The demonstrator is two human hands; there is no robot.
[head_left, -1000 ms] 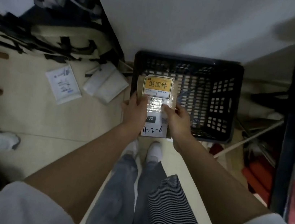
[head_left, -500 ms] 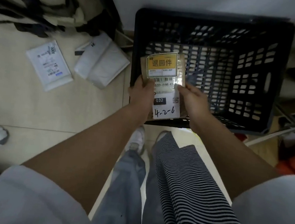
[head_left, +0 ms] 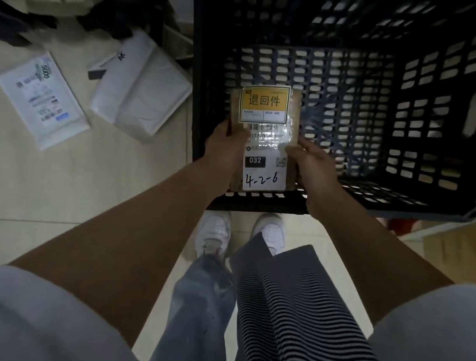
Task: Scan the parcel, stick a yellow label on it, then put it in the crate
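**A:** What lies nearest the camera?

**B:** Pale sleeves at the bottom corners, then bare forearms reaching forward. Between them hang a striped cloth (head_left: 316, 329) and blue jeans (head_left: 196, 312), with two white shoes (head_left: 213, 232) on the tiled floor (head_left: 47, 178), their toes just short of the crate's near wall.

**A:** And the hands?

**B:** The left hand (head_left: 225, 151) is closed around the parcel's left edge, thumb laid across its front. The right hand (head_left: 314, 163) clasps the right edge, fingers curled behind. Both grip the parcel (head_left: 266, 141).

**A:** Where is the parcel?

**B:** Held upright over the near left corner of the black crate (head_left: 410, 204), its lower end level with the crate's near rim. Whether it touches the crate floor cannot be told. It is a brown packet under glossy tape, with a white shipping label (head_left: 265, 172) marked "032" and handwritten "4-2-6".

**A:** The yellow label?

**B:** The yellow label (head_left: 264, 101) sits stuck on the parcel's upper part, above the barcode.

**A:** Farther out?

**B:** Left of the crate, on the floor, lie a white padded mailer (head_left: 142, 90) and, beyond it toward the left edge, a flat white packet with print (head_left: 43, 98). Blurred dark and pale clutter fills the far left corner.
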